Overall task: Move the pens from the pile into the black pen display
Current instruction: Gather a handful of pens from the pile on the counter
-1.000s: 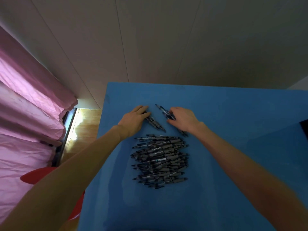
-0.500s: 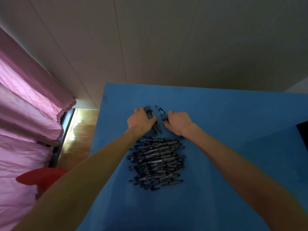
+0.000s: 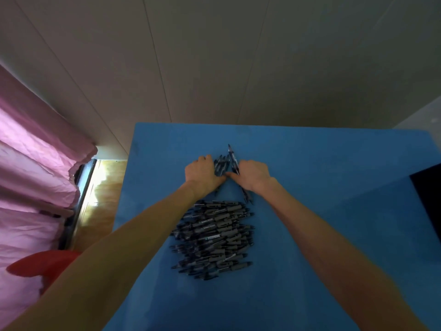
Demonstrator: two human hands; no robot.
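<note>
A pile of dark pens with grey grips (image 3: 214,237) lies in the middle of the blue table (image 3: 322,158). Beyond the pile, a small bunch of pens (image 3: 222,164) stands gathered between my two hands. My left hand (image 3: 201,175) curls round the bunch from the left, and my right hand (image 3: 254,175) curls round it from the right. The thumbs meet below the bunch. One pen sticks up past my right fingers, and another shows under my right wrist. Only a corner of the black pen display (image 3: 428,199) shows at the right edge.
The table's far edge meets a pale panelled wall. A pink curtain (image 3: 35,168) hangs on the left, with a red seat (image 3: 40,261) below it and a strip of wooden floor (image 3: 100,194) beside the table.
My hands were apart, each on a few pens. They have slid together and swept those pens into one bunch between them.
</note>
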